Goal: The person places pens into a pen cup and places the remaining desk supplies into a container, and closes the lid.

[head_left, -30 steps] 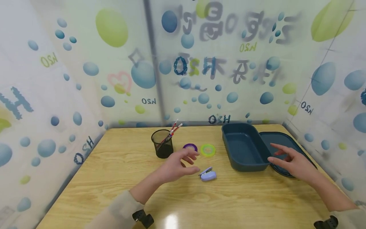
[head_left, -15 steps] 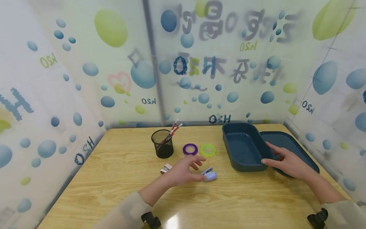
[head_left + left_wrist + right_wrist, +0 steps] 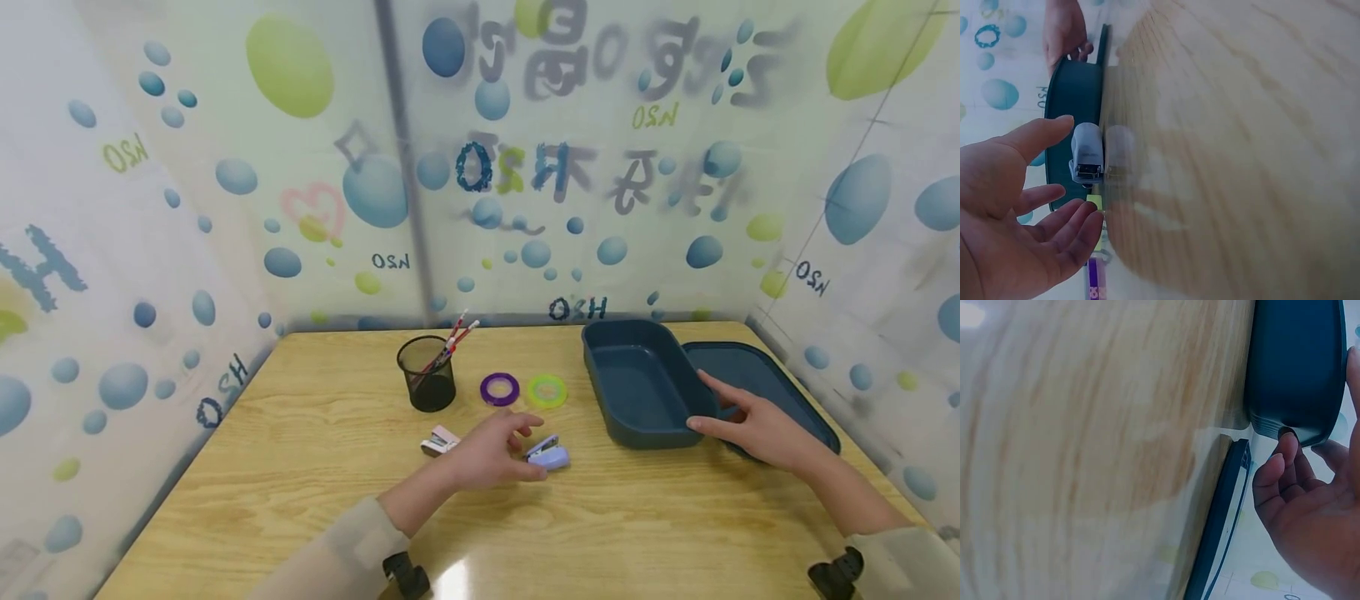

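Observation:
A lavender mini stapler (image 3: 553, 458) lies on the table with its top arm raised. My left hand (image 3: 487, 452) is beside it, thumb and fingers spread around its near end; in the left wrist view a gap shows between the fingertips and the stapler (image 3: 1088, 153). Partly behind that hand, a pink stapler (image 3: 439, 440) lies on the table. My right hand (image 3: 761, 433) grips the right wall of a dark blue, open-topped rectangular box (image 3: 648, 437), thumb near the front corner. In the right wrist view, bent fingers (image 3: 1285, 450) touch the outside of the box.
Right of the box lies a matching flat lid (image 3: 731, 371), partly hidden by the right hand. A purple tape roll (image 3: 486, 390) and a yellow-green tape roll (image 3: 535, 392) lie behind the staplers. A black mesh pen holder (image 3: 431, 390) with pencils stands to their left. Patterned curtains surround the table.
My left hand has moved right to the lavender stapler, uncovering the pink stapler and the purple tape roll. My right hand has shifted left onto the box's wall.

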The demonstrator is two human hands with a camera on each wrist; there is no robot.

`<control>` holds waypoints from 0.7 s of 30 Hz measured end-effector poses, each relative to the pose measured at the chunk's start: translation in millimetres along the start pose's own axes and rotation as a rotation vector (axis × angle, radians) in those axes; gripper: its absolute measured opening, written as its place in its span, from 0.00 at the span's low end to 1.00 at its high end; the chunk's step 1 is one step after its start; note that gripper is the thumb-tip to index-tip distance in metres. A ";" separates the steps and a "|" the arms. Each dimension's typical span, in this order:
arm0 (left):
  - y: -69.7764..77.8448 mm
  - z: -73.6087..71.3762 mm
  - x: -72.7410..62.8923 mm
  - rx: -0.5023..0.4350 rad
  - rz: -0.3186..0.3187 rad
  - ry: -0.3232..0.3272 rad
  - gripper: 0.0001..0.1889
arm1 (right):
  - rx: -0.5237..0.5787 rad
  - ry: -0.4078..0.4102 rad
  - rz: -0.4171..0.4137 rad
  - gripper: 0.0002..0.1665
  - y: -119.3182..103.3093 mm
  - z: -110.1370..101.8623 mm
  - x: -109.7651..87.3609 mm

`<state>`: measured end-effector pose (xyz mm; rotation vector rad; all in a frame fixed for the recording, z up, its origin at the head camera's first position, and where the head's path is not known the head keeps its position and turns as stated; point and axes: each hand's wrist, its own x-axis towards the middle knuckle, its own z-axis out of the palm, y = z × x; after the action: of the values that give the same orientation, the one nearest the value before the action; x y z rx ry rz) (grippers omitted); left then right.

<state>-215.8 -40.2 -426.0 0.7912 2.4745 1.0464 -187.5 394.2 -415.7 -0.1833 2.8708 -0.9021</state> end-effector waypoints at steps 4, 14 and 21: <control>1.8 2.9 2.2 0.022 -0.026 0.012 0.39 | 0.003 -0.011 -0.005 0.59 -1.0 -0.6 0.2; 1.8 9.5 9.4 0.093 -0.019 0.000 0.36 | 0.010 -0.032 0.000 0.60 0.3 -0.2 0.3; -0.2 9.8 11.6 0.084 0.012 -0.007 0.28 | 0.050 -0.048 0.012 0.59 -0.5 0.8 0.5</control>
<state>-220.1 -27.8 -433.8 0.8337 2.5250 0.9477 -187.8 393.3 -416.1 -0.1800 2.7991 -0.9521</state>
